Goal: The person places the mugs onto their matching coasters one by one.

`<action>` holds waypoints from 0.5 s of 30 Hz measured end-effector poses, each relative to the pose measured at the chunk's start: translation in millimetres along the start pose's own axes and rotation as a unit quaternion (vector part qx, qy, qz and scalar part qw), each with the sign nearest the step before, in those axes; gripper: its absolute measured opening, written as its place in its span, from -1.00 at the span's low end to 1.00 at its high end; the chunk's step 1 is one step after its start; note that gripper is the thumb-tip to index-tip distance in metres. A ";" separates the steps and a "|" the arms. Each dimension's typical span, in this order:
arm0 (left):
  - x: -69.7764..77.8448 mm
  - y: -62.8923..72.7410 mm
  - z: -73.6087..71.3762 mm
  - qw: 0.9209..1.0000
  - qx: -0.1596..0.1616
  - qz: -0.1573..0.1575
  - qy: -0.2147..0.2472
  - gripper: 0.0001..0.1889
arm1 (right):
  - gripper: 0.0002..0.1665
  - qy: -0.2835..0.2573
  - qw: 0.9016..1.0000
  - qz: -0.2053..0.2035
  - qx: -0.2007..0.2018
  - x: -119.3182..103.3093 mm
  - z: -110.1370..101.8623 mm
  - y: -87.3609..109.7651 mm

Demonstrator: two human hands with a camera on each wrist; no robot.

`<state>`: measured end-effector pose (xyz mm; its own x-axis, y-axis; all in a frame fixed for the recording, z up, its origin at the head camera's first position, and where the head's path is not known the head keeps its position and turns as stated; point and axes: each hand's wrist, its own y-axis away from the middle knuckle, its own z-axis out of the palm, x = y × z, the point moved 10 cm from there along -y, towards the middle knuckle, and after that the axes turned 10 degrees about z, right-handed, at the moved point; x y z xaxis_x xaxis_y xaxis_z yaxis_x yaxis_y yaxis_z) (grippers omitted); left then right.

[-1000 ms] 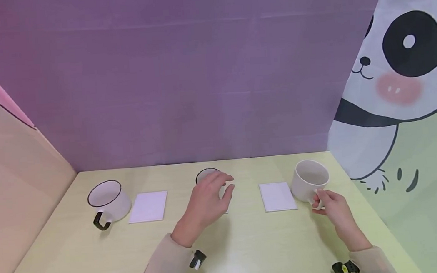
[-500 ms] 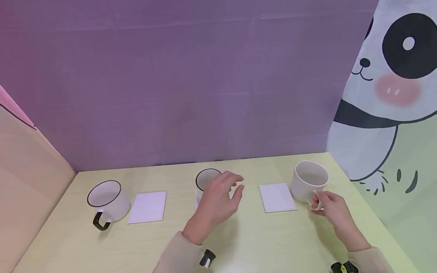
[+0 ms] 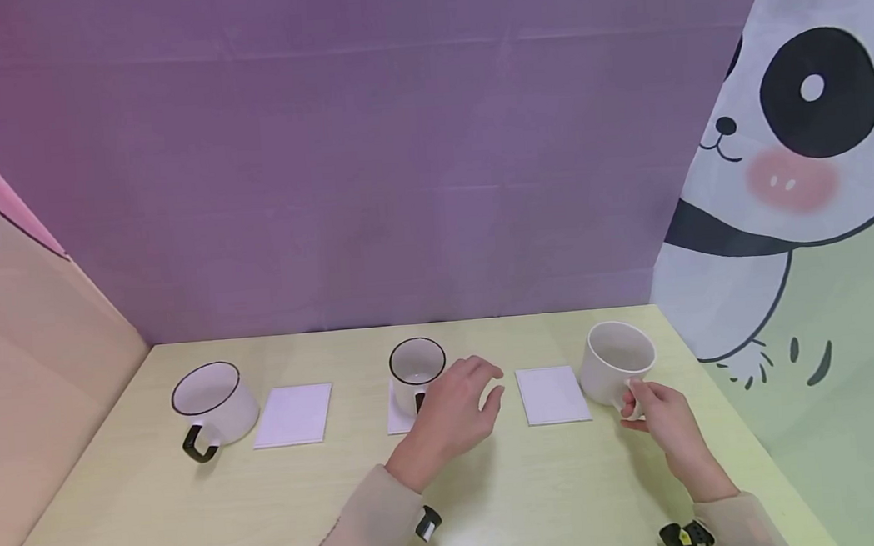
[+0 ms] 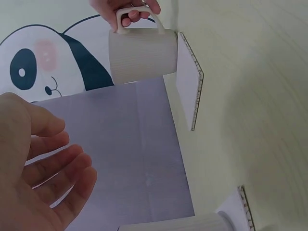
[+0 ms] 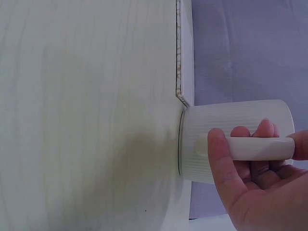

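Note:
My right hand (image 3: pixel 673 425) grips the handle of a plain white mug (image 3: pixel 617 364) at the right; the right wrist view shows fingers curled around that handle (image 5: pixel 262 148). The mug stands upright beside the right white square coaster (image 3: pixel 553 395). My left hand (image 3: pixel 456 414) hovers over the middle of the table with fingers loosely bent and nothing in them. Just left of it, a white mug with a black rim (image 3: pixel 417 368) stands on the middle coaster (image 3: pixel 397 417). The left hand partly covers this mug's black handle and the coaster.
Another black-rimmed white mug (image 3: pixel 218 407) with a black handle stands at the left, beside the left white coaster (image 3: pixel 293 415). A purple backdrop (image 3: pixel 370 160) rises behind the pale table (image 3: pixel 219 520). A panda-printed panel (image 3: pixel 782 143) borders the right side.
My left hand has moved right, away from the middle mug, uncovering its rim and part of its handle. The right hand and its mug have stayed in place.

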<state>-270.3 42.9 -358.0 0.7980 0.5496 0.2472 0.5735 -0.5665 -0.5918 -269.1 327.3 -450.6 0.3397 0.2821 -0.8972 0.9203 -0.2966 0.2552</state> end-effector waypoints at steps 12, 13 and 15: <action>-2.9 -0.3 23.1 0.998 -0.053 -0.011 -0.016 -0.80 | -0.53 -0.001 1.000 0.004 0.001 0.7 0.5 -1.8; -2.5 -0.2 27.4 0.998 -0.065 -0.009 -0.022 -0.80 | -0.53 -0.002 1.000 0.003 0.001 0.8 0.4 -1.8; -1.9 0.5 36.3 0.995 -0.088 -0.003 -0.036 -0.80 | -0.53 -0.001 1.000 0.003 0.002 1.0 0.3 -1.7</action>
<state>-278.2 63.9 -386.5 0.7833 0.5918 0.1904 0.6061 -0.6589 -0.4454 -270.5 327.8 -452.0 0.3449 0.2781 -0.8965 0.9173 -0.3025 0.2590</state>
